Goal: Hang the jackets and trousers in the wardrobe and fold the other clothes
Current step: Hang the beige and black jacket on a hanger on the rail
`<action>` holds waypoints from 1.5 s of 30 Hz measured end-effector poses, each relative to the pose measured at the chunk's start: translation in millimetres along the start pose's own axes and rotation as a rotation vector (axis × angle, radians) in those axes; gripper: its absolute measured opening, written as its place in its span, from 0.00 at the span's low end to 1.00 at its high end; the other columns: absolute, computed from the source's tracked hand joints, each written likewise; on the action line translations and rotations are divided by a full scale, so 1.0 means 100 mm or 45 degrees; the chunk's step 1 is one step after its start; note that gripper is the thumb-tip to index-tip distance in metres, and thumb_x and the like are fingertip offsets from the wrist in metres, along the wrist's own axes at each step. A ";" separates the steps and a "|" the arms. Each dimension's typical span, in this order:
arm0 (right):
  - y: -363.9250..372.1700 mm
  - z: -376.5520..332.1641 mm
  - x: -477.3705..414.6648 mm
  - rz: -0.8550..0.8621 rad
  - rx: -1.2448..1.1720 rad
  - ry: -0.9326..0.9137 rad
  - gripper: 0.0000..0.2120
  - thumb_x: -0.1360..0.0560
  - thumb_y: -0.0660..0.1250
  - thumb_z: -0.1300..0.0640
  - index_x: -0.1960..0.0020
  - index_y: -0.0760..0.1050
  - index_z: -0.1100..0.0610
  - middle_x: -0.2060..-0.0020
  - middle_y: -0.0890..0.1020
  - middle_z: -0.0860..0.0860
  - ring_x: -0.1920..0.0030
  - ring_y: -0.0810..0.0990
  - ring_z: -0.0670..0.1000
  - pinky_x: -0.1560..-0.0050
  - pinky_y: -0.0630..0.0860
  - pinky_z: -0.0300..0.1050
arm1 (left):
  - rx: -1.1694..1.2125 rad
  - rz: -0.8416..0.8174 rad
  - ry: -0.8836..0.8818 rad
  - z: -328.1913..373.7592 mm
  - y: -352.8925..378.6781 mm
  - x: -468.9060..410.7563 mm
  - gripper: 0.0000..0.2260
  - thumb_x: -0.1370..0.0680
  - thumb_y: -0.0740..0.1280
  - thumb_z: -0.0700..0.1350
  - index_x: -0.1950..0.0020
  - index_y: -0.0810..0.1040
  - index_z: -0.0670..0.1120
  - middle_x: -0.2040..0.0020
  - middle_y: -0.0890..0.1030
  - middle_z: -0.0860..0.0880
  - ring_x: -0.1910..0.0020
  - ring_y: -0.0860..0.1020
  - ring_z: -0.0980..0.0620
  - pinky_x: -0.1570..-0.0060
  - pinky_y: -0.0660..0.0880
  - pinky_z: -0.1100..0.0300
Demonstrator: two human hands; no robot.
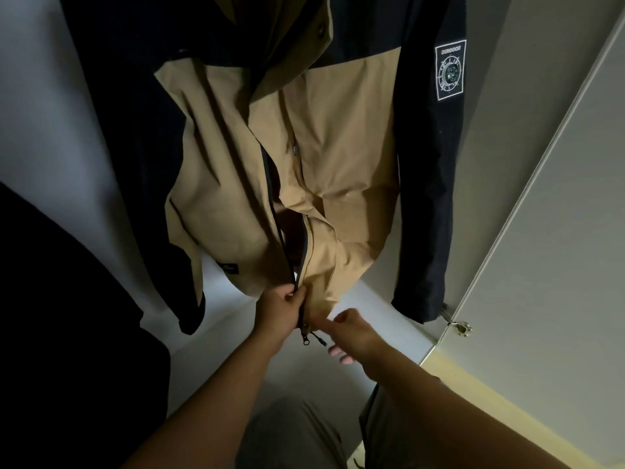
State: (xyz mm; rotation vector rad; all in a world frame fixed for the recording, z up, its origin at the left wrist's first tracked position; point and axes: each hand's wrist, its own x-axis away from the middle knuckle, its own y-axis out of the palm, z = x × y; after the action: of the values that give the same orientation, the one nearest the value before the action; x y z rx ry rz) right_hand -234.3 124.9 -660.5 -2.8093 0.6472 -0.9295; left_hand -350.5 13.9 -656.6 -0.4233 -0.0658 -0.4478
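Note:
A tan and black jacket (236, 164) hangs inside the wardrobe, its black sleeves dropping at both sides. Its front zip is open above the hem. My left hand (275, 311) pinches the zip edge near the hem. My right hand (351, 335) holds the tan fabric of the other front panel just beside it, thumb up and fingers curled under. A zip pull with a cord (313, 338) dangles between the two hands.
A dark garment (67, 316) hangs at the left. The white wardrobe floor (236, 336) lies below the jacket. The open wardrobe door (541, 231) stands at the right, with a metal hinge (460, 324) near the jacket's right cuff.

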 end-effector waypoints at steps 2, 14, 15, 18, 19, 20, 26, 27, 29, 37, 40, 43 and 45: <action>0.05 0.05 0.01 -0.112 -0.045 0.025 0.36 0.41 0.72 0.27 0.50 0.74 0.56 0.62 0.81 0.53 0.63 0.80 0.50 0.63 0.75 0.45 | 0.047 -0.017 -0.007 0.02 0.00 0.00 0.14 0.19 0.69 0.50 0.62 0.78 0.43 0.61 0.82 0.42 0.52 0.82 0.37 0.50 0.81 0.37; 0.14 0.16 0.11 0.175 -0.174 -0.227 0.13 0.20 0.65 0.42 0.48 0.79 0.51 0.62 0.87 0.47 0.63 0.86 0.48 0.70 0.74 0.31 | 0.231 -0.362 -0.124 0.12 0.02 0.08 0.05 0.26 0.72 0.31 0.52 0.85 0.37 0.56 0.86 0.40 0.53 0.85 0.43 0.48 0.82 0.54; 0.14 0.15 0.12 0.183 -0.196 -0.195 0.14 0.18 0.62 0.43 0.48 0.79 0.52 0.62 0.87 0.48 0.63 0.86 0.49 0.70 0.74 0.33 | 0.185 -0.322 -0.122 0.12 0.03 0.08 0.02 0.26 0.73 0.33 0.55 0.85 0.35 0.57 0.86 0.38 0.53 0.85 0.41 0.49 0.83 0.53; 0.10 0.14 0.11 0.234 -0.255 -0.060 0.17 0.15 0.58 0.46 0.49 0.79 0.56 0.63 0.86 0.52 0.63 0.87 0.51 0.66 0.77 0.40 | 0.002 -0.254 -0.078 0.14 0.05 0.05 0.04 0.24 0.73 0.37 0.58 0.83 0.37 0.58 0.85 0.39 0.55 0.85 0.42 0.53 0.84 0.51; 0.08 0.13 0.10 0.253 -0.256 -0.013 0.17 0.15 0.57 0.46 0.49 0.79 0.57 0.63 0.86 0.52 0.63 0.87 0.51 0.65 0.79 0.42 | -0.036 -0.255 -0.071 0.15 0.05 0.05 0.05 0.24 0.73 0.39 0.59 0.83 0.40 0.59 0.85 0.42 0.57 0.86 0.45 0.57 0.84 0.54; 0.07 0.12 0.10 0.260 -0.268 0.031 0.19 0.15 0.56 0.46 0.50 0.79 0.58 0.63 0.86 0.53 0.64 0.87 0.52 0.64 0.80 0.43 | -0.066 -0.262 -0.063 0.14 0.05 0.04 0.05 0.23 0.73 0.40 0.59 0.84 0.42 0.60 0.86 0.45 0.58 0.86 0.48 0.60 0.83 0.57; 0.15 0.10 0.21 0.197 -0.490 0.158 0.23 0.17 0.59 0.40 0.50 0.80 0.58 0.64 0.87 0.53 0.65 0.87 0.53 0.66 0.78 0.43 | -0.167 -0.233 0.003 0.13 0.06 0.05 0.07 0.25 0.75 0.42 0.63 0.84 0.46 0.66 0.85 0.50 0.64 0.84 0.53 0.63 0.82 0.61; 0.18 0.11 0.23 0.187 -0.491 0.124 0.21 0.19 0.62 0.40 0.51 0.81 0.57 0.65 0.86 0.52 0.65 0.87 0.52 0.66 0.79 0.43 | -0.160 -0.235 0.004 0.13 0.06 0.06 0.08 0.25 0.75 0.41 0.65 0.84 0.46 0.66 0.85 0.49 0.63 0.85 0.52 0.61 0.83 0.58; 0.24 0.14 0.25 0.203 -0.431 0.019 0.18 0.21 0.67 0.42 0.53 0.83 0.57 0.66 0.86 0.50 0.65 0.86 0.50 0.65 0.81 0.43 | -0.113 -0.269 0.009 0.10 0.06 0.07 0.13 0.25 0.74 0.39 0.70 0.83 0.49 0.68 0.84 0.49 0.64 0.85 0.49 0.57 0.84 0.52; 0.26 0.17 0.24 0.275 0.011 -0.073 0.10 0.19 0.67 0.50 0.56 0.79 0.54 0.68 0.85 0.50 0.72 0.82 0.43 0.72 0.73 0.33 | -0.148 -0.168 0.039 0.11 0.12 0.08 0.08 0.26 0.75 0.43 0.65 0.82 0.45 0.69 0.83 0.48 0.64 0.84 0.46 0.57 0.84 0.48; 0.26 0.16 0.22 0.210 -0.071 -0.001 0.07 0.19 0.67 0.52 0.50 0.78 0.56 0.68 0.85 0.51 0.72 0.82 0.44 0.71 0.75 0.34 | -0.222 -0.154 0.034 0.08 0.15 0.11 0.09 0.25 0.75 0.46 0.64 0.82 0.46 0.67 0.84 0.49 0.64 0.84 0.49 0.58 0.82 0.53; 0.21 0.10 0.20 0.085 -0.215 0.089 0.09 0.19 0.67 0.55 0.41 0.74 0.56 0.68 0.85 0.54 0.69 0.83 0.49 0.66 0.81 0.41 | -0.268 -0.154 0.043 0.04 0.13 0.10 0.07 0.25 0.74 0.46 0.61 0.83 0.47 0.67 0.84 0.52 0.65 0.84 0.54 0.60 0.80 0.59; 0.18 0.07 0.18 0.013 -0.260 0.122 0.09 0.19 0.67 0.58 0.41 0.76 0.59 0.68 0.84 0.55 0.68 0.83 0.51 0.63 0.81 0.44 | -0.241 -0.170 0.049 0.02 0.11 0.10 0.05 0.24 0.74 0.45 0.55 0.85 0.43 0.64 0.85 0.50 0.65 0.84 0.55 0.63 0.78 0.63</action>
State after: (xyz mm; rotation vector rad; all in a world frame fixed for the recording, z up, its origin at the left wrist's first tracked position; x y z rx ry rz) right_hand -223.9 101.1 -660.5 -2.9477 0.8118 -1.0581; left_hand -336.7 19.6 -657.9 -0.5982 -0.0147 -0.5958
